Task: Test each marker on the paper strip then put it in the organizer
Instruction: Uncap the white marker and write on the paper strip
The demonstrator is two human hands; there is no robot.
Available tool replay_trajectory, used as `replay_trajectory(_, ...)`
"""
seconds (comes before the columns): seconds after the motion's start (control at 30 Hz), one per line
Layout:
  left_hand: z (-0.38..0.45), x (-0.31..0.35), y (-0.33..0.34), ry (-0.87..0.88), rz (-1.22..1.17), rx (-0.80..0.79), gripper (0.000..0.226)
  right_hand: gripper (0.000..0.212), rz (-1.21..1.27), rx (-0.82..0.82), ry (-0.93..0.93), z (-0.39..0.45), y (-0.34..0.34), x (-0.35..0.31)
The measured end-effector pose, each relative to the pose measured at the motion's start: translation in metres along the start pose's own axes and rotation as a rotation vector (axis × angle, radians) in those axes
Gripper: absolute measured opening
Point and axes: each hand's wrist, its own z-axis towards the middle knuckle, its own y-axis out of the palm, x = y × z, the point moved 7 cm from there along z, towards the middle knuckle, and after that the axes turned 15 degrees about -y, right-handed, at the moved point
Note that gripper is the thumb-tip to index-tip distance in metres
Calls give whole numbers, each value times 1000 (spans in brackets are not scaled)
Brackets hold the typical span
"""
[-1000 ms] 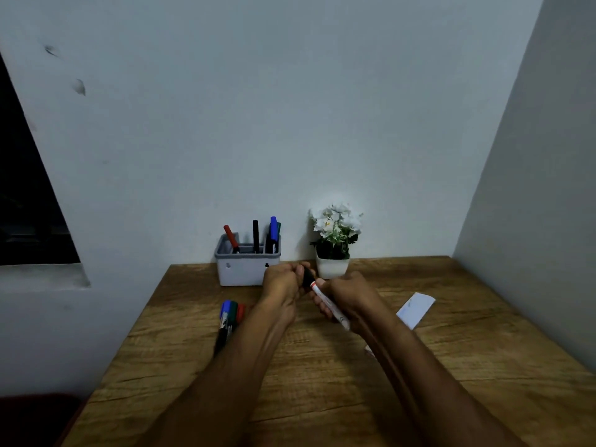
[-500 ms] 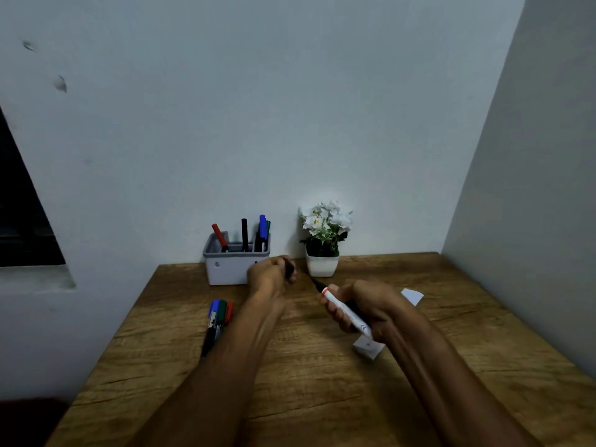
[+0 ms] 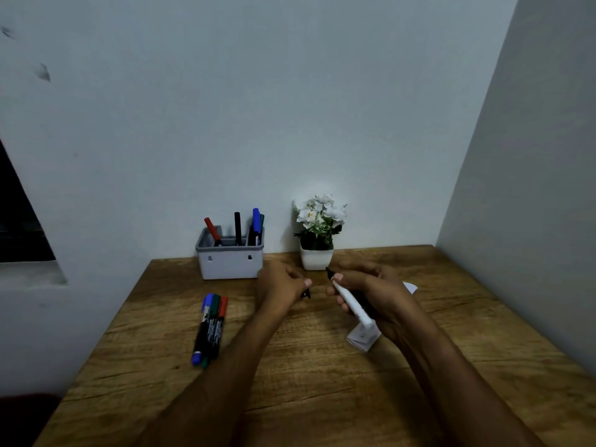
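Right hand (image 3: 377, 295) grips an uncapped white-barrelled marker (image 3: 351, 303), fingers curled round the barrel, dark tip pointing up toward the far edge of the surface (image 3: 306, 382). The marker's lower end is just over the near end of the white paper strip (image 3: 362, 337); cannot tell if it touches. The strip runs under the right hand, its far end showing again past the wrist toward the right edge. Left hand (image 3: 280, 287) is held beside the right, a small gap between them, fingers curled round a small dark piece, probably the cap (image 3: 305, 294); only its tip shows. Both hands sit mid-surface, nearer the far edge.

Grey organizer (image 3: 230, 258) stands at the far edge against the wall, left of centre, with a red marker (image 3: 212, 230), a black marker (image 3: 238, 228) and a blue marker (image 3: 256, 225) standing in it, plus a green one just behind the blue. Three loose markers (image 3: 209, 327), blue, green and red caps, lie side by side touching, near the left edge. Potted white flowers (image 3: 317, 233) stand at the far edge, right of the organizer.
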Motion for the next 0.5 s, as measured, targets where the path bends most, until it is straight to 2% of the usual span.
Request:
replay_trajectory(0.1,1,-5,0,-16,87,38,16,21,31,-46,-76,-1,-7,-9)
replay_trajectory(0.23,6,-11,4,-26,156,55,27,25,163,-45,-74,0,-20,-7)
replay_trajectory(0.33,12,-16,8,-13,183,47,25,26,218,-56,-84,-1,-28,-1)
replay_trajectory(0.5,16,-18,8,11,186,55,26,28,191,-13,-146,-4,-44,2)
